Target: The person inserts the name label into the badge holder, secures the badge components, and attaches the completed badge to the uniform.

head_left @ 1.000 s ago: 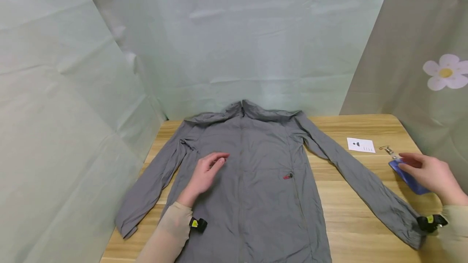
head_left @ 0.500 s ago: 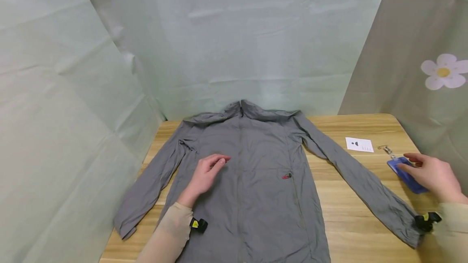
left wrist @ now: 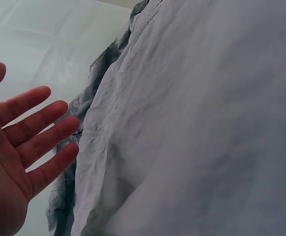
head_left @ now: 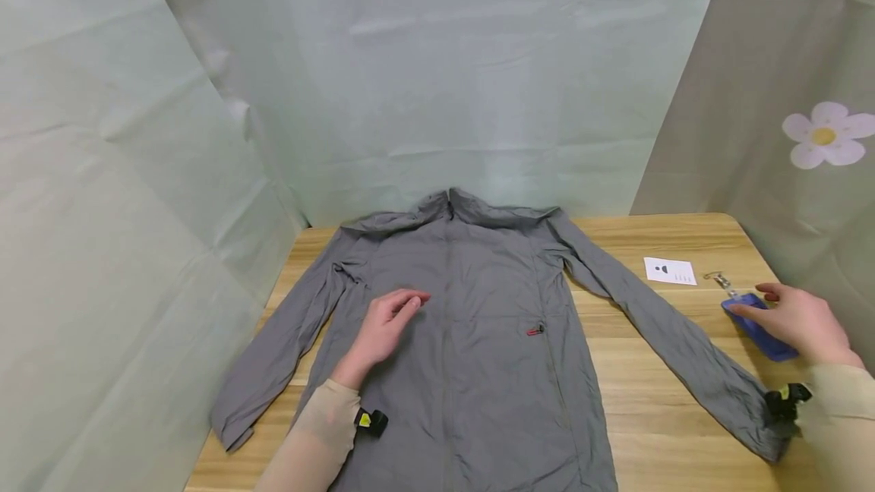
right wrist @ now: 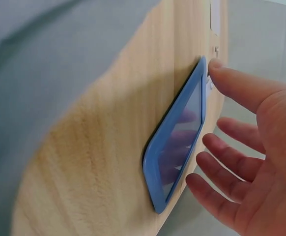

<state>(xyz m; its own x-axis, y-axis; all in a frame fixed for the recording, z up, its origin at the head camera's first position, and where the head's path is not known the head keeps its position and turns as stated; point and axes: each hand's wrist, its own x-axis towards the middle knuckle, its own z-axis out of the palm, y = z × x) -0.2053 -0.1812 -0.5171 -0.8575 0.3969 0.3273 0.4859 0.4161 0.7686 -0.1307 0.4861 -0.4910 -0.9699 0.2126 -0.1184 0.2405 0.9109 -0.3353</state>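
A grey zip jacket [head_left: 492,386] lies spread on the table, its collar at the back and both sleeves stretched outward. My left hand [head_left: 381,325] hovers over the jacket's left front panel; in the left wrist view its fingers are spread and hold nothing. On the right, a blue badge holder [head_left: 760,334] with a clear window lies flat, its metal clip [head_left: 721,281] pointing to the back left. My right hand [head_left: 805,323] is above the holder, fingers loosely bent; the right wrist view shows the thumb tip close to the holder's corner [right wrist: 202,64] and the palm holding nothing.
A white card [head_left: 670,271] with a small dark figure printed on it lies left of the clip. The jacket's right sleeve [head_left: 683,348] reaches under my right wrist. Pale fabric walls [head_left: 478,82] stand behind and beside the wooden table [head_left: 649,401].
My right hand has shifted slightly left over the badge holder, thumb now nearer its clip end. The left hand stays where it was, and the head view has turned slightly.
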